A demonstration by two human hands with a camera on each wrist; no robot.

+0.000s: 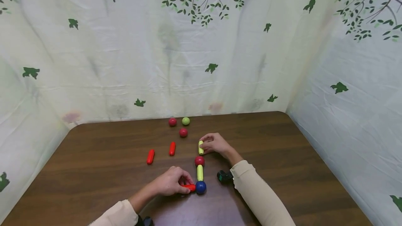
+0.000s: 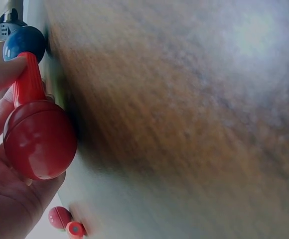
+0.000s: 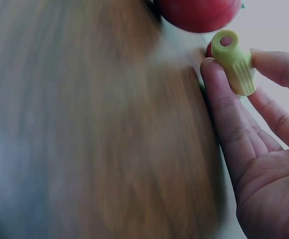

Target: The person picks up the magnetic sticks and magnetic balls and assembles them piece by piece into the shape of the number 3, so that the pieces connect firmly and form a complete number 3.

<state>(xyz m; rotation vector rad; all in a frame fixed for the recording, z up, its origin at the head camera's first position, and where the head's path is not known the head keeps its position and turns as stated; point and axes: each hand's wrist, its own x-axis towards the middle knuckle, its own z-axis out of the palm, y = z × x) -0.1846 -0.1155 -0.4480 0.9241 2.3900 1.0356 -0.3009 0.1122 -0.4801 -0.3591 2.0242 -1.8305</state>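
Two hands work a run of magnetic rods and balls on a dark wooden table. The left hand grips a red rod whose tip meets the blue ball, steadying that joint; the left wrist view shows a red ball capping the rod's other end inside the palm. Just beyond the blue ball, a yellow-green rod and a second red ball continue the line away from the person. Farther along that line, the right hand pinches another yellow-green rod between thumb and fingertips, apart from the chain. Well beyond the blue ball lie two loose red rods, two loose red balls and a green ball.
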